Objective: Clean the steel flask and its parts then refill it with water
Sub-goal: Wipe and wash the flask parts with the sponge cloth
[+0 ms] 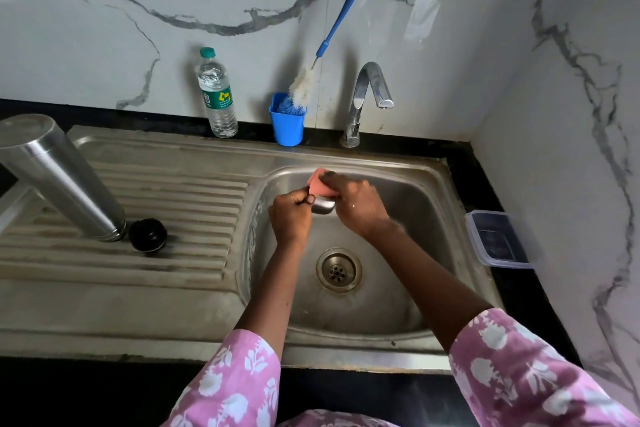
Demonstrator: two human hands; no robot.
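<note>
Two hands work over the basin of a stainless steel sink (346, 350), which is set into a black counter (485, 191) against white marble-patterned walls. On the sink's ribbed drainboard (156, 211), to the left, the steel flask (59, 177) stands upside down, mouth on the ribs, body leaning toward the near left in the wide-angle view. Just beside its mouth, on the right, sits a round black stopper (148, 234). At the far edge of the counter a clear plastic water bottle (216, 95) with a green cap stands upright, and to its right a blue cup (287, 125) holds a long bottle brush (325, 42) with a blue handle that leans against the wall. Right of the cup rises a chrome tap (367, 97), its spout over the basin. A clear plastic container (498, 239) rests on the counter at the sink's right edge. Above the drain (338, 270), the left hand (291, 218) curls round a small steel cap (323, 205) and holds it. The right hand (356, 204) grips a pink sponge (317, 185) and presses it against the cap; its fingers are blurred. Both forearms come out of pink sleeves with a white flower print.
</note>
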